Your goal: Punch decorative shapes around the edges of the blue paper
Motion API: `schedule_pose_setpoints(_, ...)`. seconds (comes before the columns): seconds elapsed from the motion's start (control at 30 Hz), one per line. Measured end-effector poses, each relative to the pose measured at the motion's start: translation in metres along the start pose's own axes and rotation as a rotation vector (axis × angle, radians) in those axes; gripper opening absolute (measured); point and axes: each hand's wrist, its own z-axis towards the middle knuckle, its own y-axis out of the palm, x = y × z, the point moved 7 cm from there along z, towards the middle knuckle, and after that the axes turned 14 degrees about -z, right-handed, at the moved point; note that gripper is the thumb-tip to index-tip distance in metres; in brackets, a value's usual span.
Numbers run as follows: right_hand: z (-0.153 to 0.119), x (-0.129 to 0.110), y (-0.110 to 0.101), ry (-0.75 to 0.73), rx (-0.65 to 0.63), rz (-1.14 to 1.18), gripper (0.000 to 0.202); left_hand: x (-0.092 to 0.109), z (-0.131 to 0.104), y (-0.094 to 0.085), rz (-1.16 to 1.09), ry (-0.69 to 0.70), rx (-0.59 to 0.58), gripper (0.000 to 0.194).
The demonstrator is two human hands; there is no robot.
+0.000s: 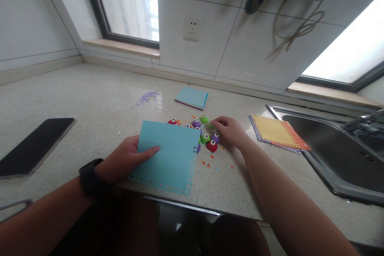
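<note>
My left hand (127,158) grips a light blue sheet of paper (168,150), thumb on top, holding it over the counter's front edge. Small holes run along the sheet's bottom and right edges. To the right of the paper, several small craft hole punches with googly eyes sit in a cluster, among them a red punch (212,146), a green punch (205,139) and a purple punch (196,123). The paper hides part of this cluster. My right hand (229,130) has its fingers closed on another green punch (212,126), mostly covered by the fingertips.
Behind the punches lies a stack of blue paper (192,97). Punched yellow and orange sheets (270,128) lie beside the sink (339,148) at right. Purple paper bits (147,98) and orange bits (208,165) dot the counter. A dark flat tablet-like object (36,144) rests at left.
</note>
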Motion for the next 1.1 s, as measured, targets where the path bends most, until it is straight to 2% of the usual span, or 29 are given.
schedule_pose_setpoints(0.27, -0.003, -0.007, 0.003, -0.002, -0.075, -0.076, 0.037, -0.001, 0.0, -0.001, 0.031, 0.009, 0.007, 0.043)
schedule_pose_setpoints(0.67, -0.002, -0.009, 0.004, -0.051, -0.081, -0.091, 0.036, 0.004, -0.002, 0.002, 0.013, -0.005, -0.004, 0.039)
schedule_pose_setpoints(0.83, 0.002, -0.001, 0.001, -0.002, -0.016, -0.078, 0.039, 0.001, -0.001, 0.001, -0.032, -0.035, 0.012, 0.041)
schedule_pose_setpoints(0.97, 0.006, 0.007, -0.002, 0.018, 0.056, -0.066, 0.029, -0.003, 0.0, -0.002, -0.11, -0.049, 0.035, 0.04)
schedule_pose_setpoints(1.1, 0.005, 0.009, -0.004, 0.023, 0.09, -0.054, 0.029, -0.004, 0.001, -0.002, -0.129, -0.057, 0.031, 0.041)
